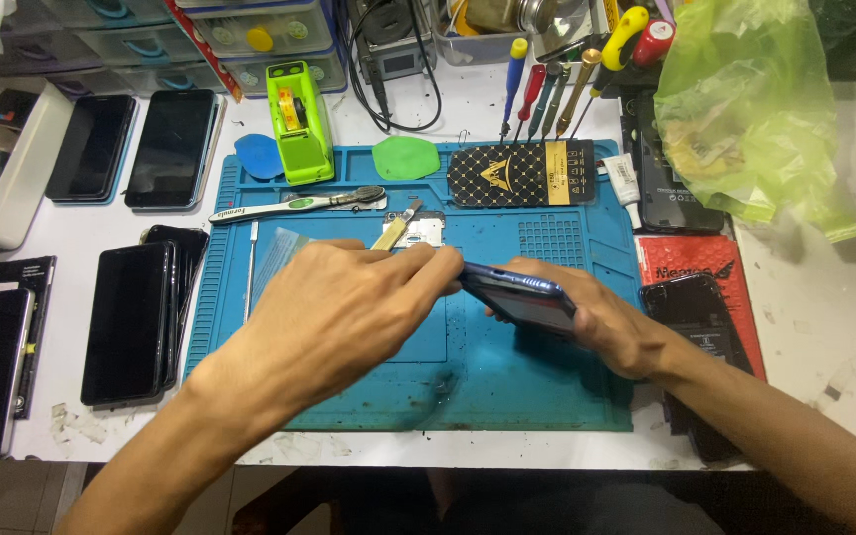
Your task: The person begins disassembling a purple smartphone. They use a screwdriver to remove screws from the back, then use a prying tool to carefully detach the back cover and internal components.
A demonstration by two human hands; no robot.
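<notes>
Right hand (601, 322) gripping blue phone (517, 297) tilted above blue mat (507, 386), left hand (349, 307) pinching its top edge

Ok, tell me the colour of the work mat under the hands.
The work mat is teal blue, with moulded compartments along its top; the head view shows it.

Right hand (606, 322) holds blue phone (519, 297) tilted over blue mat (507, 381); left hand (344, 307) fingers touch phone's top edge.
</notes>
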